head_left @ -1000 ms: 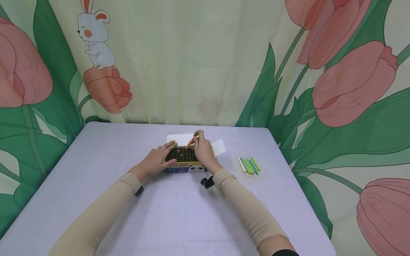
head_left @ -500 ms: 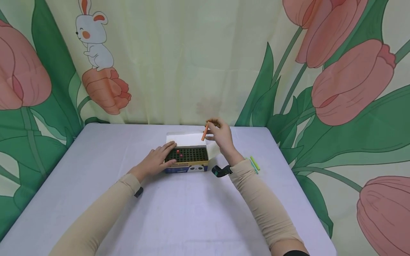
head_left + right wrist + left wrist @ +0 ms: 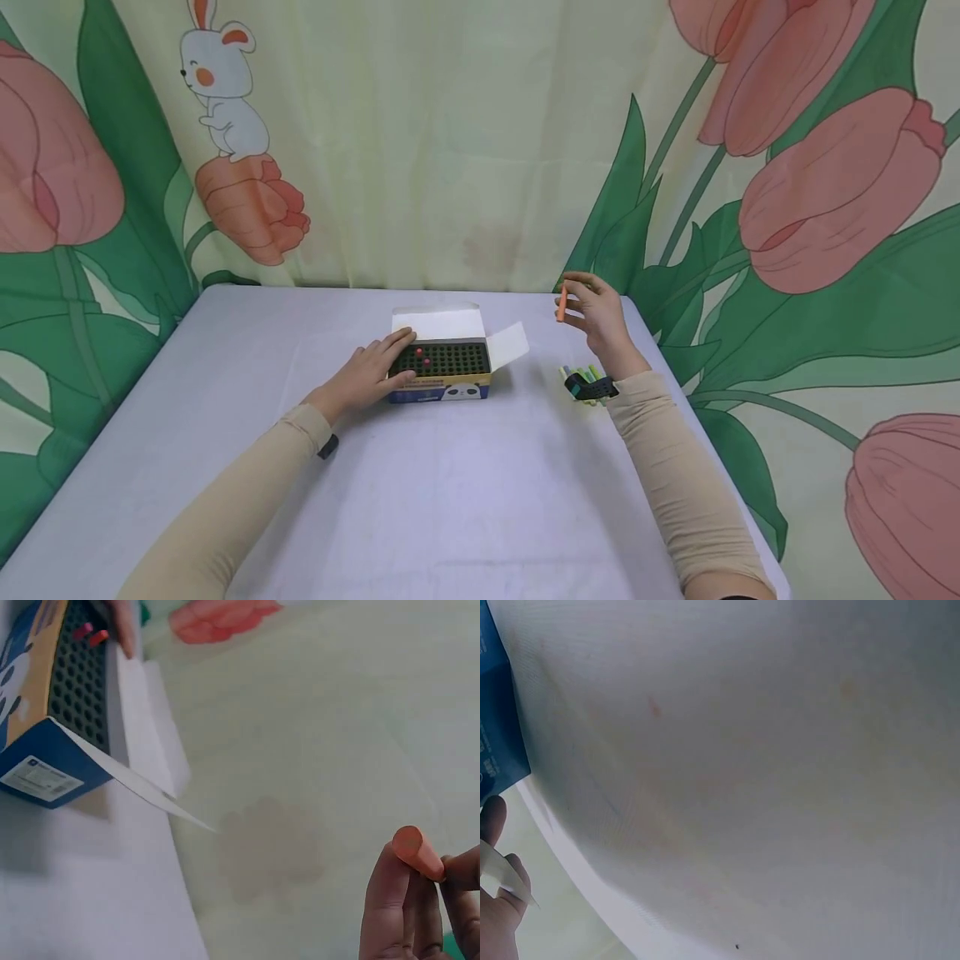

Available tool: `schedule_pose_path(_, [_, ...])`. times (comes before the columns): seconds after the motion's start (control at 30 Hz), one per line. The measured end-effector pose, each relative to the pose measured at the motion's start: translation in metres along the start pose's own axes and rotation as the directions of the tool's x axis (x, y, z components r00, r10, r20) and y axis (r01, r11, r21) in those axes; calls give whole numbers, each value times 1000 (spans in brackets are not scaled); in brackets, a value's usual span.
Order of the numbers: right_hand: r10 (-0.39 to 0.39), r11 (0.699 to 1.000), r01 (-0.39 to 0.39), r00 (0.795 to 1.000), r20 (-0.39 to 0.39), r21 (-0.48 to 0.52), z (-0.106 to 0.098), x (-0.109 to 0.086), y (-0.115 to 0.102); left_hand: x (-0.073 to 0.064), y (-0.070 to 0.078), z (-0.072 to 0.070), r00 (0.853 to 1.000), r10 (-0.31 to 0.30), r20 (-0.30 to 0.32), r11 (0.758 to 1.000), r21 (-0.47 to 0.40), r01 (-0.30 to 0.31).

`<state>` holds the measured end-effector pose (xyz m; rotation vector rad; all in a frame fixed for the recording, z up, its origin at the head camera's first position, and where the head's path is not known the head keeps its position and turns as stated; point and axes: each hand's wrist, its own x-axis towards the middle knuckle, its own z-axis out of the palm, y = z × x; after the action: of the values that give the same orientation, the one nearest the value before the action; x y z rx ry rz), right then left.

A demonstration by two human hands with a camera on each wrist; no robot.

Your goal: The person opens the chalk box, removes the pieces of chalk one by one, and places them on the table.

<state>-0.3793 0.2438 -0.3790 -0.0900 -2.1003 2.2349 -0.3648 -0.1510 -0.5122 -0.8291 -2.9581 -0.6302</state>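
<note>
A chalk box (image 3: 450,391) with a panda face on its front stands with its lid flap (image 3: 438,323) raised. Its black holed insert (image 3: 461,360) bears two reddish chalks (image 3: 427,362), their ends showing. My left hand (image 3: 366,371) holds the box at its left end, thumb along the front rim and fingers toward the back. In the left wrist view a white flap (image 3: 502,870) passes between the fingers. To the right, above the table, my right hand (image 3: 602,321) pinches an orange chalk stick (image 3: 418,853) between thumb and fingertips.
Several green and yellow chalk sticks (image 3: 595,370) lie right of the box, partly covered by the black right wrist camera (image 3: 588,387). A white side flap (image 3: 508,346) sticks out from the box's right end. A printed curtain (image 3: 450,167) hangs behind the white-covered table (image 3: 450,500).
My right hand has lifted the orange chalk away from the box and carried it to the right, over the far right of the table. My left hand stays at the box.
</note>
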Motion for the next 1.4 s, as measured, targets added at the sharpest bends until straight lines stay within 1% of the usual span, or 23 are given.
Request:
schedule_pose_path(0.1, [40,997,-39,999,-8,64,-17,1,1,1,0,0,1000,1,-2,1000,0,-1])
schedule_pose_path(0.17, [60,993,-59,998,-11,101,-25,1,3,1,1,-1,1000,-1,-1,1000,1,1])
schedule_pose_path(0.27, [99,989,-94,994,-36,114,-32,2,4,0,2,-1,1000,0,1,1000,5,0])
schedule_pose_path(0.37, [132,988,-127,990,-54,90,-37,2,8,-1,4,-3,1000,-3,6,1000,4,3])
schedule_pose_path(0.43, [139,989,-135,988,-60,66,-40,2,12,0,4,-4,1000,-4,6,1000,2,4])
schedule_pose_path(0.63, [117,993,-116,991,-67,15,-52,0,32,1,4,-5,1000,-3,4,1000,7,3])
schedule_pose_path(0.73, [114,993,-115,990,-83,-14,-56,0,45,2,2,-4,1000,1,7,1000,14,-1])
schedule_pose_path(0.9, [124,982,-136,987,-99,-131,-59,2,66,1,0,-3,1000,1,6,1000,7,-1])
schedule_pose_path(1.0, [125,967,-144,987,-105,-208,-58,1,76,1,0,-3,1000,-4,-3,1000,4,4])
schedule_pose_path(1.07, [124,956,-149,986,-110,-254,-58,1,82,2,1,-2,1000,4,-6,1000,6,-4])
schedule_pose_path(1.17, [124,934,-154,986,-111,-323,-59,3,90,2,2,-2,1000,8,6,1000,6,-8])
schedule_pose_path(1.3, [114,881,-151,988,-107,-449,-60,5,101,1,4,-4,1000,-3,19,1000,2,3])
schedule_pose_path(1.4, [74,808,-123,991,-108,-576,-58,2,109,-1,5,-3,1000,-8,10,1000,-7,8])
